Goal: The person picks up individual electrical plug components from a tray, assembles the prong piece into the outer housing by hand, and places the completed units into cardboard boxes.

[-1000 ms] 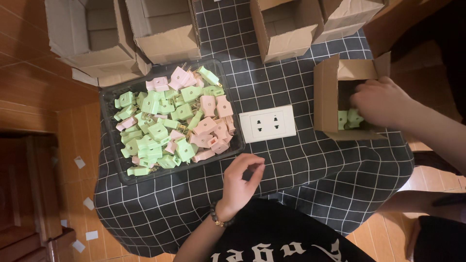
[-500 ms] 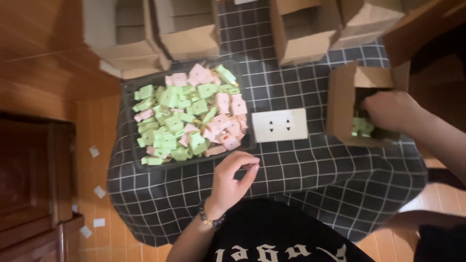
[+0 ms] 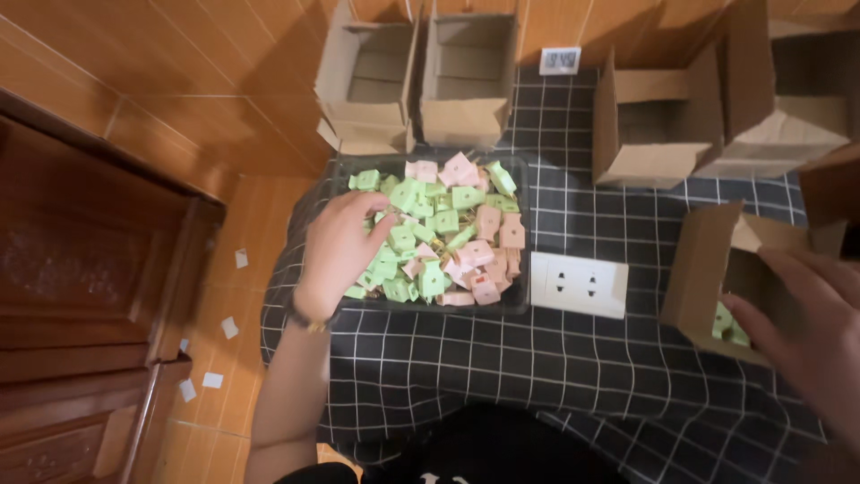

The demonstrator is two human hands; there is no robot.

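While the left hand [image 3: 339, 249] lies grip-spread on green clips [image 3: 421, 229], right hand's [image 3: 806, 323] grip is unclear.

The left wrist wears a thin dark band [image 3: 309, 320]; both forearms are bare.

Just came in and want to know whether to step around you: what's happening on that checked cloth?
A person is working with both hands. The left hand rests in a dark tray heaped with small green and pink pieces. The right hand is at the mouth of a small cardboard box that holds a few green pieces. A white wall socket plate lies between tray and box, and more open boxes stand behind.
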